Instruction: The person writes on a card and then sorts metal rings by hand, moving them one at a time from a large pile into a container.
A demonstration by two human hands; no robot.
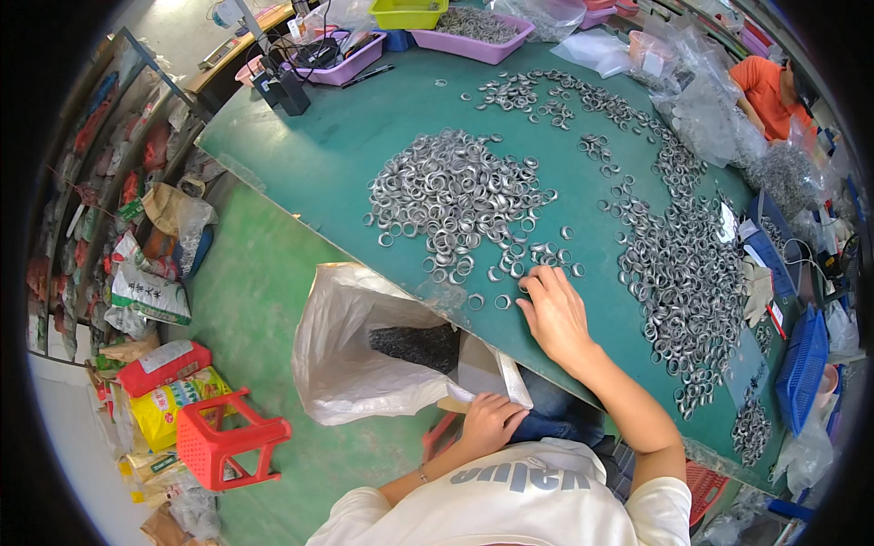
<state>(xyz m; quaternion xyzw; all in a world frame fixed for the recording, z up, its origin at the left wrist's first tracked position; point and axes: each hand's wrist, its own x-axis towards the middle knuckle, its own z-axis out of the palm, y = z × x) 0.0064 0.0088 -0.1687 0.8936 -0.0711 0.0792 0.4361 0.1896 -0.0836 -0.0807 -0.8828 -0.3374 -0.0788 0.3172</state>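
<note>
The right hand (pixel 557 314) lies flat on the green bench (pixel 346 146), fingers spread loose over metal rings (pixel 455 196) at the near edge; the left hand (pixel 490 420) grips the white bag (pixel 350 350) just below that edge, holding its mouth open under the rings.

We cannot see our right hand's (pixel 557 314) fingertips among the small silver metal rings (pixel 455 196); the white plastic bag (pixel 350 350) beside our left hand (pixel 490 421) hides its dark contents.

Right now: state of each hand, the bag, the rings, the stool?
Right hand: flat on the green table, fingers touching loose metal rings.
Left hand: gripping the white plastic bag by its rim.
White plastic bag: open, dark contents inside.
Red stool: tipped over on the floor.
</note>
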